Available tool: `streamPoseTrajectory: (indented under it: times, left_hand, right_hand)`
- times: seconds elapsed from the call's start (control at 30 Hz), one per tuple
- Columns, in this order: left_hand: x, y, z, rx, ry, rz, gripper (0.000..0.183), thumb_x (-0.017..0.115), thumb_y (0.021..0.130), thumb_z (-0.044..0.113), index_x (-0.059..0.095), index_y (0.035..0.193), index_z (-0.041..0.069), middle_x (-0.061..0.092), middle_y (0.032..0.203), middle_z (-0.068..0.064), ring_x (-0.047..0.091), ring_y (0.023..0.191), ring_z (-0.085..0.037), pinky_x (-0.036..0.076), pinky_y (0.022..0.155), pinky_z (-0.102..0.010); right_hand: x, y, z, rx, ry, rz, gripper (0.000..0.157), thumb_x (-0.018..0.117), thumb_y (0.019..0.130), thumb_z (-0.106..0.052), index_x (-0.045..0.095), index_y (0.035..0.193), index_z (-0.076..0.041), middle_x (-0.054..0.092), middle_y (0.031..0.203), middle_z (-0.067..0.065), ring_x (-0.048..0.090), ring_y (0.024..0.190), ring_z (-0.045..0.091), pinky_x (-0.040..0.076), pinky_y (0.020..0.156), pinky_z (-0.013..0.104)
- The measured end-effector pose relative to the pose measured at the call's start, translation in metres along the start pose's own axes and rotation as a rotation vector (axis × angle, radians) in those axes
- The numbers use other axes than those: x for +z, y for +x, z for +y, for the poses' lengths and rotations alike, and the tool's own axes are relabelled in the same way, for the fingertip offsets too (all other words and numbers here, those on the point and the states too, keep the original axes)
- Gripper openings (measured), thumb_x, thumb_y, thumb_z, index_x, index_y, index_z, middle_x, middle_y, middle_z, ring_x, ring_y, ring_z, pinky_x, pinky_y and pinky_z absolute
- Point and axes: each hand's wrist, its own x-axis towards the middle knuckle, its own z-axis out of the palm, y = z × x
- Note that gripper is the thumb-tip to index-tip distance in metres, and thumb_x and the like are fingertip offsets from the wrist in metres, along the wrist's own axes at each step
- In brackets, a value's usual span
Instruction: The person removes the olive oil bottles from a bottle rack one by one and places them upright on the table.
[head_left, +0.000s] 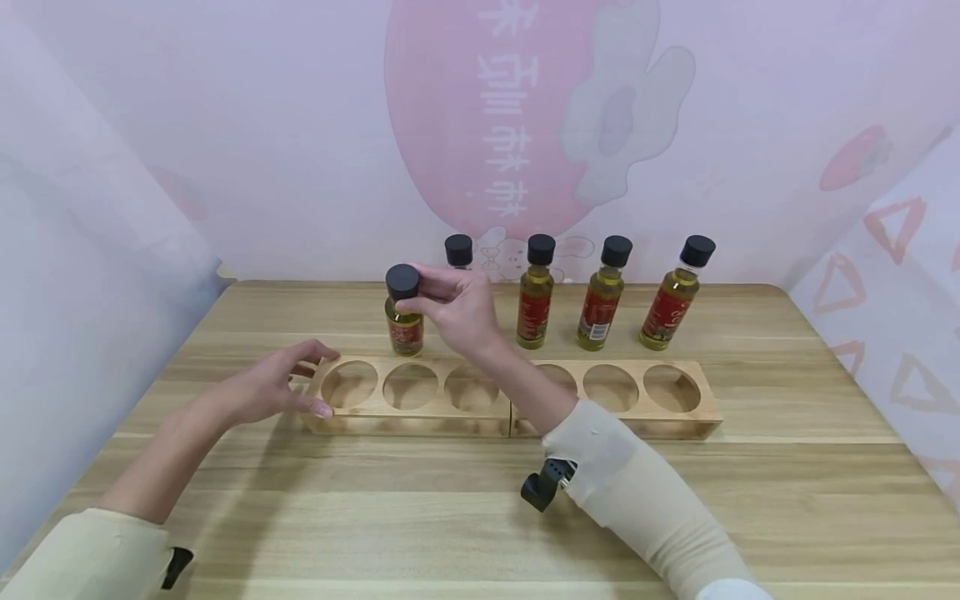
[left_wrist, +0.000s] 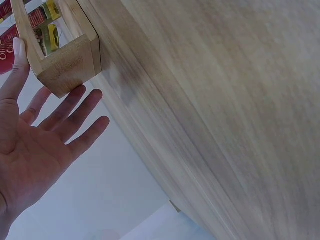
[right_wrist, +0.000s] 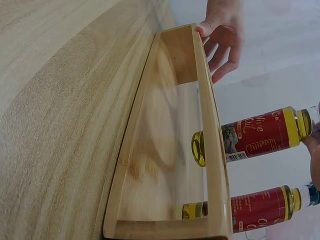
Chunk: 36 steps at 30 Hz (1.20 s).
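My right hand (head_left: 461, 312) pinches an olive oil bottle (head_left: 406, 335) at its neck, just below the black cap (head_left: 402, 282). The bottle has a red label and yellow-green oil, and stands out close behind the left wooden rack (head_left: 412, 412); in the right wrist view its base overlaps the rack's upper rail (right_wrist: 212, 120). At that rack's outer end, my left hand (head_left: 273, 383) holds it with the thumb on the front edge and a finger at the back corner. The lower fingers (left_wrist: 82, 112) of this hand extend loosely beside the end panel.
A second wooden rack (head_left: 615, 415) adjoins the first on the right; both have round holes in the top. Behind stand more capped bottles: one partly hidden (head_left: 459, 248) by my right hand, then others (head_left: 535, 310), (head_left: 599, 308), (head_left: 670, 308) in a row. A printed curtain (head_left: 300, 142) hangs behind the table.
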Motion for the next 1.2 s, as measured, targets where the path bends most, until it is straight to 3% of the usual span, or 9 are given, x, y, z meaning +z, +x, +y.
streamPoseTrajectory:
  times: [1.2]
  left_hand:
    - [-0.001, 0.0, -0.001, 0.007, -0.006, 0.0, 0.074, 0.089, 0.082, 0.021, 0.05, 0.138, -0.008, 0.049, 0.144, -0.033, 0.052, 0.126, -0.059, 0.045, 0.101, -0.073]
  right_hand:
    - [0.011, 0.014, 0.016, 0.088, -0.091, 0.03, 0.044, 0.082, 0.08, 0.01, 0.069, 0.122, 0.008, 0.072, 0.112, 0.024, 0.075, 0.103, 0.03, 0.061, 0.087, 0.026]
